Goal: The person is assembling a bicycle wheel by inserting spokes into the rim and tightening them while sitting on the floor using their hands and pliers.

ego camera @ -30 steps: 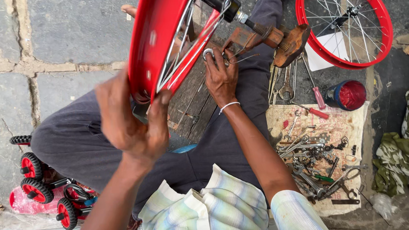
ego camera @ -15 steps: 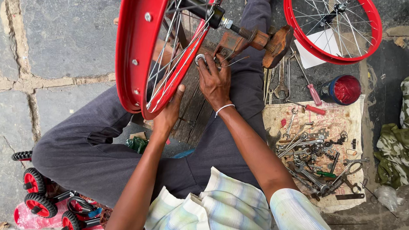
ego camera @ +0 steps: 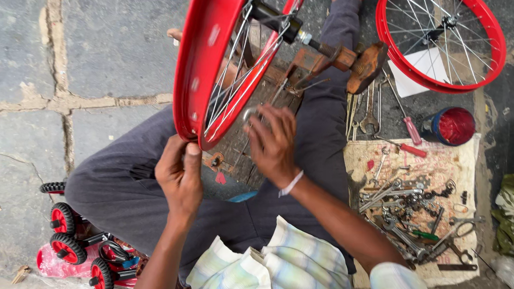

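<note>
The red wheel rim (ego camera: pixel 199 77) stands on edge over the person's lap, tilted, its upper arc running out past the top of the view and its lower arc low between the knees; its axle (ego camera: pixel 298 36) points right toward a rusty wooden stand (ego camera: pixel 346 62). To the left lies open stone floor (ego camera: pixel 63 66), bare up to the small red training wheels (ego camera: pixel 76 245) by the left thigh. To the right the room is tight: a second red spoked wheel (ego camera: pixel 443 35) lies flat near the top right corner, a red-lidded tin (ego camera: pixel 451 127) sits just below it, and a cloth (ego camera: pixel 437 165) crowded with spanners and scissors fills the ground beside the right leg. The left hand (ego camera: pixel 180 179) is closed around the lower edge of the rim, thumb on the near face, fingers wrapped behind. The right hand (ego camera: pixel 274 144) reaches in among the spokes (ego camera: pixel 231 88), fingers curled and pinched on a small metal tool (ego camera: pixel 248 113) at a spoke near the rim; what kind of tool it is I cannot tell.
</note>
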